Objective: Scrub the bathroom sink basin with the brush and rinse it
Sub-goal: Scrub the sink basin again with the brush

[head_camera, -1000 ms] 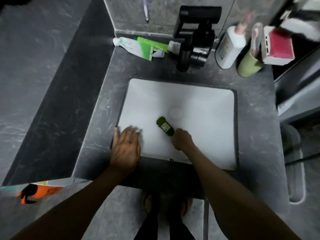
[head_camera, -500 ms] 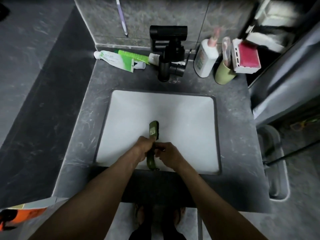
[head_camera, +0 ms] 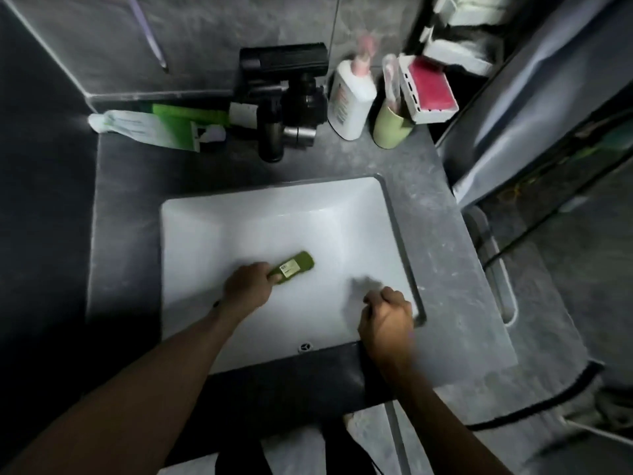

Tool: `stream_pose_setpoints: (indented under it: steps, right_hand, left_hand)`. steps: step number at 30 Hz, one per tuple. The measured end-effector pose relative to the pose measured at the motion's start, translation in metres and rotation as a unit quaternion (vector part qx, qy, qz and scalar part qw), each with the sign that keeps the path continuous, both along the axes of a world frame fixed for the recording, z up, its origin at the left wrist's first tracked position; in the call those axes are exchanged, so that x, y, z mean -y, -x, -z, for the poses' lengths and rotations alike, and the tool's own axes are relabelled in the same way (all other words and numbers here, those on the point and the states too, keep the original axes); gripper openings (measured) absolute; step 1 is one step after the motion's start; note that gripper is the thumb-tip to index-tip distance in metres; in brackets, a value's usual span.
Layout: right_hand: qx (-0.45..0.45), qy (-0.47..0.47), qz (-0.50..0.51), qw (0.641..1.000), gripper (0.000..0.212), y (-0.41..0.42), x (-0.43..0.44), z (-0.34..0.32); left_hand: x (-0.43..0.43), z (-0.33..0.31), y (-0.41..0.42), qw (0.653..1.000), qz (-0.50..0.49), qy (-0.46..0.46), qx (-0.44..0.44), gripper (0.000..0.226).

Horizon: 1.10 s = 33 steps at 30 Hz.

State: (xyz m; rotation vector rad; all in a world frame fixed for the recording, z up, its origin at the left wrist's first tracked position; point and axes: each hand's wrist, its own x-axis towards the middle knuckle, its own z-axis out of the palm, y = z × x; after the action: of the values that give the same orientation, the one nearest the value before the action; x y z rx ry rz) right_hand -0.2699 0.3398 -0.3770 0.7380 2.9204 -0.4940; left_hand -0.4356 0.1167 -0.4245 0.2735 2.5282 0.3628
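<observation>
Half the brush [head_camera: 294, 265] apparently hidden.

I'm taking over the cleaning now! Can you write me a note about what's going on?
Left hand: grips the green brush by its handle, with the head low over the middle of the basin.
Right hand: fingers curled, nothing seen in it, at the basin's front right corner.
Done: scrubbing is under way; how much is covered cannot be told.
Left: finish scrubbing, then rinse. No water shows at the black tap.
</observation>
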Motion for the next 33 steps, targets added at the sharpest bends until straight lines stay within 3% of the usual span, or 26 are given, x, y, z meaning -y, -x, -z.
stream_pose_setpoints:
  steps: [3,6,11,15,20,23,29,33]
  right_hand:
    - [-0.037,-0.072,0.056,0.995,0.012,-0.002,0.016,-0.012]
    - [-0.053,-0.080,0.078,0.992,0.011,0.000,0.019,-0.013]
    - [-0.121,-0.054,0.165,0.977,0.016,-0.001,0.016,-0.011]
    - [-0.164,-0.028,0.196,0.966,0.022,-0.009,0.010,-0.002]
    - [-0.234,0.001,0.246,0.941,0.022,-0.007,0.008,-0.005]
    - [-0.245,-0.003,0.277,0.929,0.031,-0.010,0.003,-0.003]
    - [-0.206,0.040,0.259,0.943,0.039,-0.010,-0.001,-0.016]
    - [-0.120,-0.064,0.194,0.971,0.056,-0.041,-0.031,-0.017]
  left_hand:
    - [0.001,0.004,0.020,0.997,0.038,0.004,-0.074,0.028]
    - [0.000,0.010,0.038,0.995,0.057,-0.001,-0.077,0.030]
    - [-0.018,0.023,0.032,0.988,0.133,-0.047,0.058,0.036]
    - [-0.024,0.023,-0.003,0.968,0.188,-0.033,0.164,0.041]
    - [-0.028,-0.014,-0.028,0.928,0.245,0.019,0.280,0.048]
    - [-0.046,-0.046,-0.045,0.907,0.283,0.005,0.311,0.047]
    - [-0.082,-0.065,-0.065,0.913,0.296,-0.029,0.279,0.045]
    - [-0.080,-0.059,-0.038,0.924,0.334,0.060,0.177,0.038]
